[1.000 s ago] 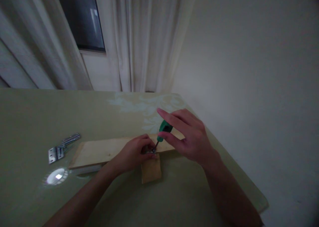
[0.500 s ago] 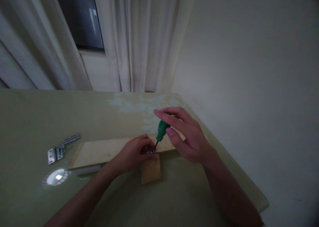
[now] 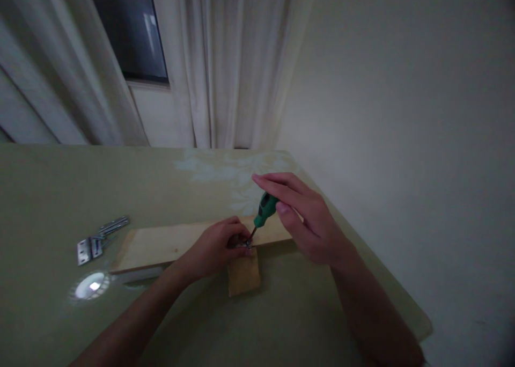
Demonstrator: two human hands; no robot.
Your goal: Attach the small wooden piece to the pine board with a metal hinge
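Observation:
My right hand has its thumb and fingers around the handle of a green screwdriver, index finger stretched over its top. The tool leans to the right, its tip down at a small metal hinge. With thumb and fingers pinched, my left hand holds that hinge, mostly covering it. Beneath lies a long pale wooden board, and a short wooden block meets its near edge under the hinge. Whether a screw sits under the tip is too small to tell.
Several loose metal hinges lie left of the board on the green-covered table. A round light reflection shines near them. Curtains and a dark window stand behind; a pale wall runs along the right.
My right hand has shifted slightly right, and the screwdriver handle leans further right and has turned, showing dark patches. My left hand, the board and the block stay put.

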